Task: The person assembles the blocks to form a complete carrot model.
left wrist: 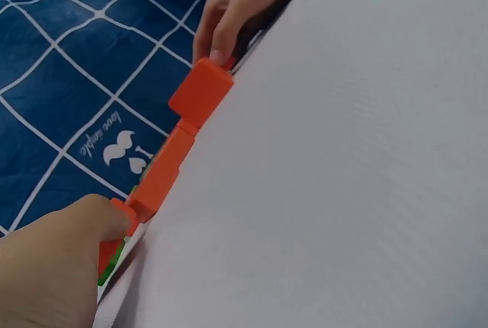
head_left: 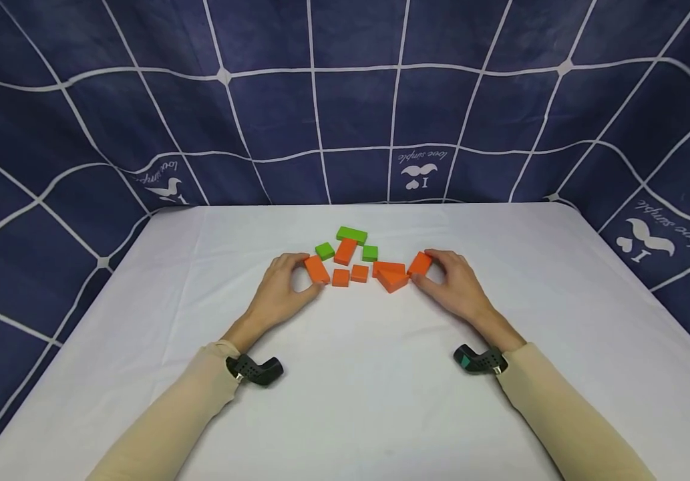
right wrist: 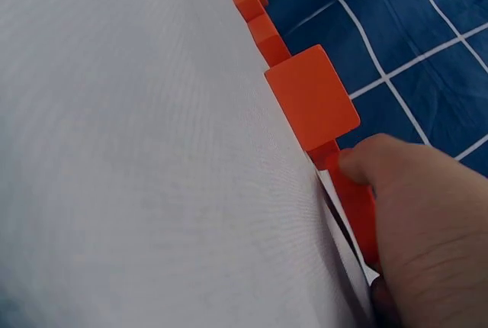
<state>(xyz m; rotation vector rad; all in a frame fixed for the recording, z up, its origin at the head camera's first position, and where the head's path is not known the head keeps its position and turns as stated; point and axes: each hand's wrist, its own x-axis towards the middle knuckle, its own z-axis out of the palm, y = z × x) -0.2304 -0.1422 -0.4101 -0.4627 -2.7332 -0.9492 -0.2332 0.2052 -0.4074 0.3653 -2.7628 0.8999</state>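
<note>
With thumb and fingers at its two ends, my left hand (head_left: pixel 281 288) holds an orange rectangular block (head_left: pixel 317 270) at the left of a group of blocks. On the right side, my right hand (head_left: pixel 455 284) grips another orange block (head_left: pixel 420 264) the same way. Beside that one, a triangular orange block (head_left: pixel 393 279) lies against a flat orange block (head_left: pixel 389 268). Two small orange blocks (head_left: pixel 341 278) sit between the hands. In the right wrist view, the thumb of the right hand (right wrist: pixel 427 221) presses the near end of its orange block (right wrist: pixel 354 210).
Behind the small orange blocks lies a slanted orange block (head_left: pixel 345 251), with a small green block (head_left: pixel 324 251) and another green block (head_left: pixel 370 253) at its sides. A long green block (head_left: pixel 352 234) is farthest back. A dark blue checked cloth (head_left: pixel 357 113) hangs behind the white table (head_left: pixel 351 387).
</note>
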